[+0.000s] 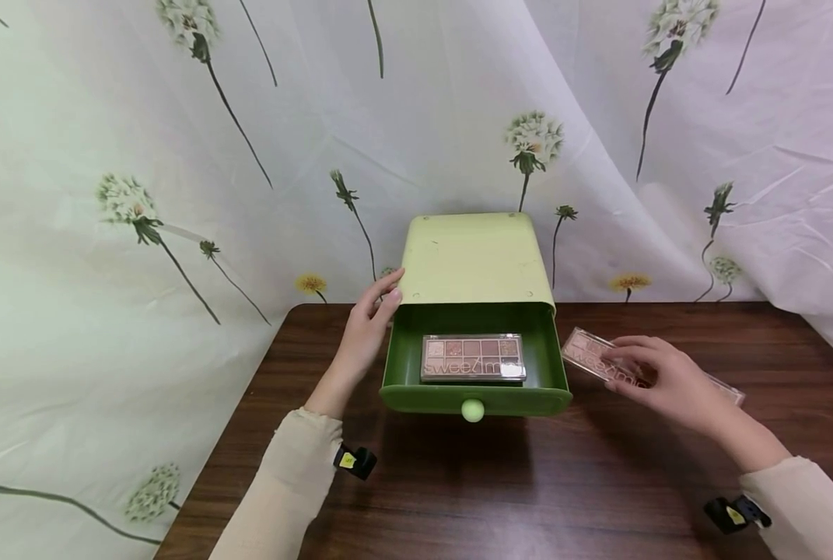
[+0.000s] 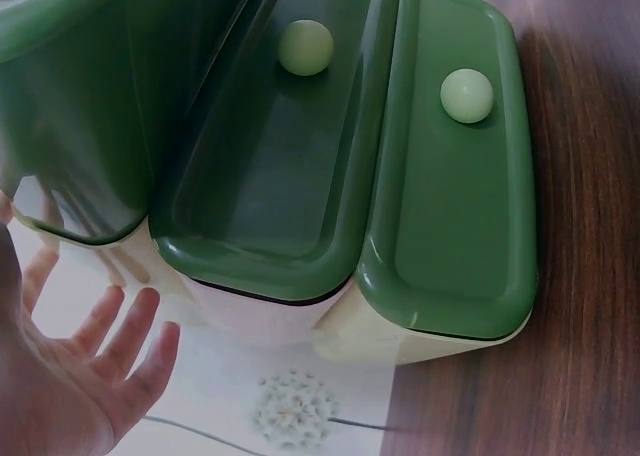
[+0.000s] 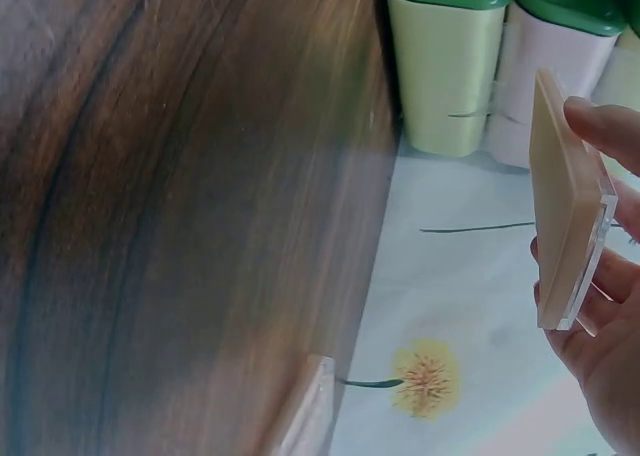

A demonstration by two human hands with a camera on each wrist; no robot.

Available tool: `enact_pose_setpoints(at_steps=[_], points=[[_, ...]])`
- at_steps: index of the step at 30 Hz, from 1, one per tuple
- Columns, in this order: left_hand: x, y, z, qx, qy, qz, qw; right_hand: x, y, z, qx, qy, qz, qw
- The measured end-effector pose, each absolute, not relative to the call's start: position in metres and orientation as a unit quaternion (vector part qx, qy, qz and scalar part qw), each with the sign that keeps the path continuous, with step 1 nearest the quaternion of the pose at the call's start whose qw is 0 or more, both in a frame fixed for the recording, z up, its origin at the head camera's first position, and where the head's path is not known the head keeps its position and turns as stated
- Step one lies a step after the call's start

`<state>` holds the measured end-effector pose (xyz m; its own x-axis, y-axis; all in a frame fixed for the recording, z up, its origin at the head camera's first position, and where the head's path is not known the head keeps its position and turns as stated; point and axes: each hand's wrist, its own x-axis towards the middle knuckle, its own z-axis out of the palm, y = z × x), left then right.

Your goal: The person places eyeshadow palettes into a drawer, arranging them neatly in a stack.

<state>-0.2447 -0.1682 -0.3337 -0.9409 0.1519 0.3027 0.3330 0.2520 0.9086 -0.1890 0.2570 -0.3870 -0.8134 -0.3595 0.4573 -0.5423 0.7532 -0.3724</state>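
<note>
With right hand (image 1: 668, 385), gripping a palette (image 1: 586, 350) beside the drawer (image 1: 419, 401)! With left hand (image 1: 364, 334) loosely spread, touching the box (image 1: 475, 260).

Soft light brightens the cloth (image 1: 423, 117) beyond the back edge of my table (image 1: 598, 498); the drawer (image 1: 423, 401) casts a dark shadow; my wrist views look hazy.

Creased white cloth (image 1: 430, 117), dandelion prints (image 1: 535, 140), behind dark wood-grain table (image 1: 444, 505); cloth tinted greenish left, lilac right.

A makeshift indoor set; the room type is unclear. Dandelion-print cloth (image 1: 430, 124) backs the far edge of a wood-grain worktop (image 1: 598, 498).
</note>
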Motion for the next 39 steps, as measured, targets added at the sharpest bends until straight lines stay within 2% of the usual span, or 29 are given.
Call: enact_pose_setpoints(at_steps=[10, 22, 39], points=[[-0.246, -0.169, -0.335, -0.151, -0.79, -0.589, 0.078, -0.168, 0.258, -0.373, 0.251, -0.9, 0.284, 0.216], [-0.244, -0.168, -0.333, -0.147, -0.789, -0.592, 0.076, -0.143, 0.258, -0.343, 0.245, -0.879, 0.344, 0.22], [-0.245, -0.168, -0.335, -0.145, -0.792, -0.588, 0.079, -0.141, 0.233, -0.323, 0.359, -0.822, 0.366, 0.249]])
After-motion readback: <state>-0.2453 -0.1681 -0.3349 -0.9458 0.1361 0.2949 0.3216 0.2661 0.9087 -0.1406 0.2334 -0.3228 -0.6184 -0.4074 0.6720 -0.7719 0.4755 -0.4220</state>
